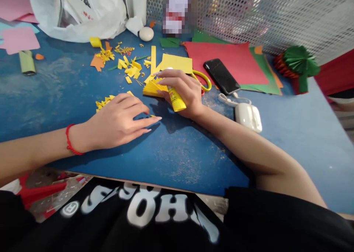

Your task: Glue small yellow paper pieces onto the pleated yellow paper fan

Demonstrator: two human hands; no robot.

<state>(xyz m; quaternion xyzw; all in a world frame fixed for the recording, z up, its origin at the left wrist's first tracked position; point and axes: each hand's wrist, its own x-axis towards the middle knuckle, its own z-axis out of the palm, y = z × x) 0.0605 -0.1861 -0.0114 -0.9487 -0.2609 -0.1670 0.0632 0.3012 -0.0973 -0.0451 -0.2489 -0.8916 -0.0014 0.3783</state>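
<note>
My right hand (184,90) is closed around a yellow glue stick (177,100), which tilts down toward me. Its thumb and fingertips are at a pleated yellow paper (153,88); whether they pinch it I cannot tell. My left hand (120,121), a red cord on its wrist, lies low over the blue table with fingers stretched toward the right hand. A tiny yellow bit shows by its fingertips. Partly hidden behind this hand is a bunch of folded yellow paper (103,103). Scissors with yellow handles (205,79) lie behind my right hand.
Yellow paper scraps (132,68) litter the table (177,156). Red paper (226,53) and a black phone (221,76) lie back right, near a white earbud case (248,116). A green-and-orange folded paper piece (297,64) stands farther right. A white plastic bag (83,16) is back left.
</note>
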